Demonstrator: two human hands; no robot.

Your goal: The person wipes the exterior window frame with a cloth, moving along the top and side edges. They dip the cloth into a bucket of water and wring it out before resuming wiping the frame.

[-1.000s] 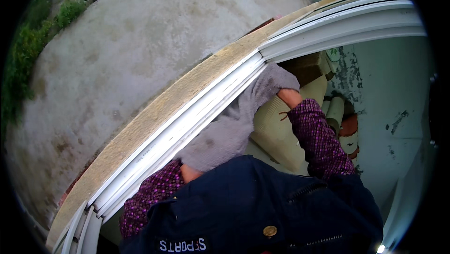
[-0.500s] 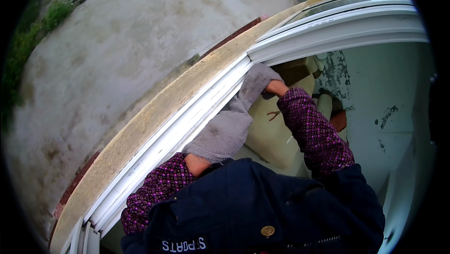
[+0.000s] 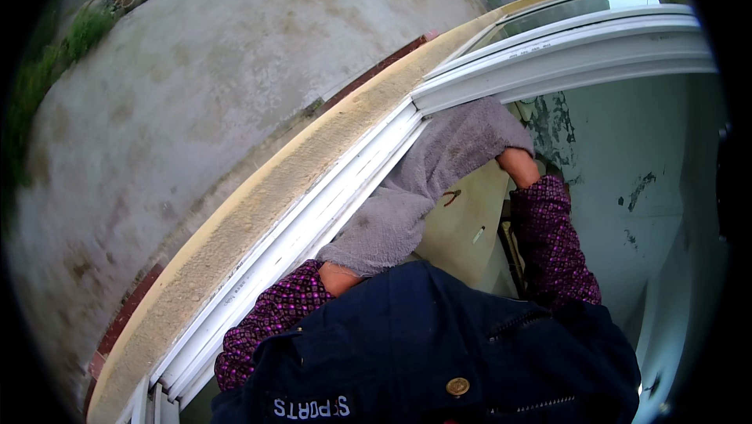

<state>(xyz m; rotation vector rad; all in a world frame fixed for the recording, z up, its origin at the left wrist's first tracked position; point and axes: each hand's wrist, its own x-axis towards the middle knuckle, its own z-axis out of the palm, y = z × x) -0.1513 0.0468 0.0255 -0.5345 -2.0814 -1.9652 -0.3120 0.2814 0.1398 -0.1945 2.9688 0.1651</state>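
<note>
On my head feed from over here, both hands are mostly swallowed by a grey cloth [image 3: 392,224]. The left hand [image 3: 339,277] shows just a strip of bare skin near the wrist before it disappears under the near end, so I can't tell if those fingers are curled or spread. Same with the right hand [image 3: 518,166]: wrist visible, fingers hidden under the far end, can't call the grip.

The cloth is fuzzy, towel-like, bunched and twisted in the middle, stretching between the hands along the inner side of a white window frame [image 3: 301,240]. Its far end sits by the frame's corner. The frame is smooth with long parallel grooves, and a rough, grainy tan ledge [image 3: 258,216] curves along outside it (fisheye, lol). Past that I get blotchy grey concrete [image 3: 211,95].

Inside, small reddish-handled pliers [image 3: 452,197] lie on a pale yellowish surface [image 3: 470,256]. The pale green wall [image 3: 627,126] has flaky dark patches. Sleeves [image 3: 552,244] are purple-patterned, and the navy jacket [image 3: 392,330] has a round brass-coloured button [image 3: 457,386].
</note>
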